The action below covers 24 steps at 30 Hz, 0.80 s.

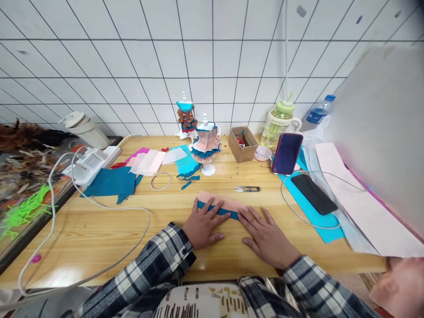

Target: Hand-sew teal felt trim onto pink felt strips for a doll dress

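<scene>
A narrow teal strip (pixel 219 211) lies along the near edge of a pale pink strip (pixel 228 203) on the table; whether they are fabric or paper I cannot tell. My left hand (pixel 203 226) rests flat with its fingers spread over the left part of both strips. On the right end, the fingertips of my right hand (pixel 266 236) press down, its fingers also stretched out. Just beyond the strips lie black-handled thread snips (pixel 248 189). A small dress stand (pixel 207 143) in a pink and teal ruffled dress stands farther back.
A second dressed stand (pixel 186 117), a cardboard box (pixel 243 145) and a drink jug (pixel 280 123) line the wall. Teal cloth (pixel 111 182) and a power strip (pixel 91 165) with a looping cable lie left. Phones (pixel 287 153) and coloured sheets (pixel 351 194) are at right.
</scene>
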Each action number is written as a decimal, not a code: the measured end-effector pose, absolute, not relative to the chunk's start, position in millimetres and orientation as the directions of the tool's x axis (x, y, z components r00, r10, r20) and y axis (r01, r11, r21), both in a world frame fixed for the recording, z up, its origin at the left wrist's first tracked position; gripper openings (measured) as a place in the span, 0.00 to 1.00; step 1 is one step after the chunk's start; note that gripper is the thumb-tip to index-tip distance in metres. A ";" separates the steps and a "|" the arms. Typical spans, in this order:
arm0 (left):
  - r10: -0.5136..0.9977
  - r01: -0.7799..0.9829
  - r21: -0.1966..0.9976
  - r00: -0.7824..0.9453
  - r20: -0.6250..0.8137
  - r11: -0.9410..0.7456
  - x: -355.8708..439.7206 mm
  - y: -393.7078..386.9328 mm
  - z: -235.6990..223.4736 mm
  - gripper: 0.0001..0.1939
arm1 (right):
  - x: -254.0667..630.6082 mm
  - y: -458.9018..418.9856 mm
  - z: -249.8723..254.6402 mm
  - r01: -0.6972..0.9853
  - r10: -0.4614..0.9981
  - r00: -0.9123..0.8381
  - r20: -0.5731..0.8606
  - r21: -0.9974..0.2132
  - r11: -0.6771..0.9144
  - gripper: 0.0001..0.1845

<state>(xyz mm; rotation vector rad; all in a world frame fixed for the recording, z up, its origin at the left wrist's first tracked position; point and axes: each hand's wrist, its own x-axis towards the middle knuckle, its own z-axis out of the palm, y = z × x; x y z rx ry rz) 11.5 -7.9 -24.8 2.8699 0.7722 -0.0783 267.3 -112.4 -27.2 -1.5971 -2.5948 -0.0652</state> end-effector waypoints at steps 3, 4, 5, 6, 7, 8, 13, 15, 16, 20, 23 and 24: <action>0.492 0.501 0.140 0.865 -0.097 -0.854 10.0 -8.1 -27.6 0.34 | 273.6 -122.6 -24.0 0.913 0.906 -0.407 0.116 0.016 0.408 0.30; 0.485 0.493 0.141 0.870 -0.089 -0.858 9.4 -8.0 -28.7 0.34 | 272.7 -123.4 -21.3 0.922 0.914 -0.385 0.125 0.007 0.387 0.30; 0.482 0.488 0.144 0.873 -0.079 -0.861 8.8 -8.0 -29.8 0.34 | 270.0 -122.7 -18.4 0.930 0.923 -0.361 0.134 -0.016 0.367 0.29; 0.481 0.486 0.147 0.874 -0.070 -0.862 8.3 -8.0 -30.8 0.34 | 265.8 -120.4 -15.8 0.935 0.929 -0.341 0.141 -0.048 0.350 0.29; 0.483 0.487 0.151 0.873 -0.063 -0.860 8.0 -8.2 -31.4 0.34 | 260.4 -116.8 -13.6 0.936 0.933 -0.328 0.146 -0.085 0.342 0.27; 0.488 0.490 0.155 0.871 -0.058 -0.858 7.9 -8.6 -31.7 0.34 | 254.6 -112.0 -12.2 0.933 0.935 -0.322 0.148 -0.121 0.340 0.24; 0.508 0.508 0.210 0.859 -0.058 -0.835 8.5 -12.0 -28.7 0.34 | 237.2 -85.7 -14.3 0.927 0.923 -0.345 0.172 -0.091 0.364 0.11; 0.538 0.532 0.255 0.842 -0.051 -0.808 8.8 -13.3 -26.3 0.35 | 238.1 -79.0 -15.2 0.920 0.908 -0.377 0.185 -0.042 0.390 0.10; 0.566 0.553 0.276 0.823 -0.036 -0.786 8.8 -13.6 -24.8 0.37 | 239.2 -76.6 -14.4 0.914 0.900 -0.391 0.194 -0.028 0.404 0.11; 0.697 0.644 0.326 0.713 0.071 -0.692 7.4 -9.7 -15.0 0.32 | 242.1 -71.0 0.2 0.923 0.912 -0.348 0.216 -0.092 0.374 0.11; 0.717 0.650 0.348 0.689 0.106 -0.676 5.0 -2.7 -3.4 0.15 | 243.6 -67.2 18.4 0.917 0.941 -0.309 0.138 -0.219 0.333 0.09; 0.710 0.641 0.358 0.697 0.099 -0.679 4.3 -0.4 0.7 0.13 | 244.9 -65.8 23.9 0.908 0.945 -0.314 0.093 -0.263 0.327 0.09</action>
